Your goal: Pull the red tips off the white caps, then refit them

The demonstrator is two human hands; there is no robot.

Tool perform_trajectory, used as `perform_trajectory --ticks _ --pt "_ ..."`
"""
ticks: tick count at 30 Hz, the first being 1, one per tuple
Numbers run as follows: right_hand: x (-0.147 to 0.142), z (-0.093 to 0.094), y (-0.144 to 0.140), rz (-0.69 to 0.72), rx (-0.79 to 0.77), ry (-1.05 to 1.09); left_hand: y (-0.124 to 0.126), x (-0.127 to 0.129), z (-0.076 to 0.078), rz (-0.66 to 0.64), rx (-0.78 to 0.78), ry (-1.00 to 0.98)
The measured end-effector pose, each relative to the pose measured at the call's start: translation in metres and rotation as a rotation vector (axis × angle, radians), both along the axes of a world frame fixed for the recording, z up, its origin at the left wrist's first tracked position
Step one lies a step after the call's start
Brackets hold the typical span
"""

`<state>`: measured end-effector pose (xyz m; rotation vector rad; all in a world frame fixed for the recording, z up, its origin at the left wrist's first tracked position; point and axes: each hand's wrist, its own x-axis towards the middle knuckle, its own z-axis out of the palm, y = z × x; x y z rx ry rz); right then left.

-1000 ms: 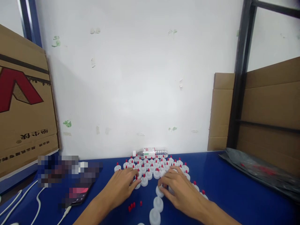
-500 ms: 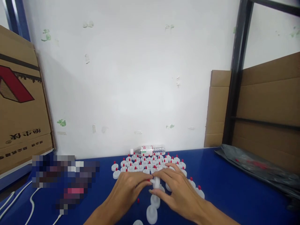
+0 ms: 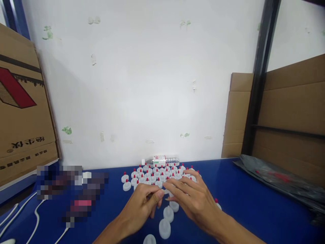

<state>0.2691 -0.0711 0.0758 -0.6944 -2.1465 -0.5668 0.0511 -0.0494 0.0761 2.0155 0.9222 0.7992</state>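
My right hand (image 3: 194, 198) holds a white round nozzle cap (image 3: 170, 194) between thumb and fingers, most of it hidden behind them. Close beside it, my left hand (image 3: 142, 205) is closed, thumb pressed against the curled fingers; whatever it pinches, if anything, is out of sight. Beneath and in front of the hands, white caps without red tips lie in a line, among them a near cap (image 3: 165, 229) and one at the bottom edge (image 3: 149, 239). Behind the hands stand several white caps with red tips (image 3: 127, 185) in rows.
A clear plastic bottle (image 3: 160, 161) lies along the wall behind the caps. Cables and pixelated items (image 3: 83, 200) are on the blue table (image 3: 114, 184) at left, near a large cardboard box (image 3: 25, 101). A grey plastic bag (image 3: 276, 176) lies at right.
My left hand has drawn slightly left and down from the nozzle cap, curling its fingers. The loose red tip on the table is now out of view. My right hand stays near the same place.
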Motion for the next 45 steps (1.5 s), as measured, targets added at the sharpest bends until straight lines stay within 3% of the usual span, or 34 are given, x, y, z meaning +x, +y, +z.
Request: perform_trajectory --ticks 9,12,15,17,20,22,25,29,45 --pt "-0.002 0.002 -0.005 -0.048 0.088 -0.003 -0.001 0.012 0.002 -0.189 -0.495 -0.43" --pt "0.004 0.003 -0.002 -0.03 0.096 0.013 -0.006 0.012 0.005 -0.218 -0.579 -0.531" --pt "0.023 0.009 0.012 -0.101 0.136 0.161 0.0 -0.006 0.017 -0.138 -0.494 -0.539" --pt "0.037 0.014 0.023 -0.227 0.103 0.324 0.009 -0.024 0.028 -0.005 -0.281 -0.46" --pt "0.044 0.016 0.033 -0.288 -0.06 0.452 0.022 -0.046 0.039 0.17 0.135 -0.09" --pt "0.038 0.012 0.031 -0.216 -0.138 0.387 0.026 -0.05 0.036 0.198 0.225 0.145" --pt "0.022 0.003 0.023 -0.083 -0.182 0.219 0.026 -0.044 0.021 0.146 0.192 0.364" --pt "0.008 -0.005 0.013 -0.006 -0.247 0.12 0.025 -0.041 0.006 0.097 0.144 0.437" --pt "0.006 -0.019 0.021 0.049 -0.482 0.059 0.032 -0.044 0.009 0.077 0.042 0.448"
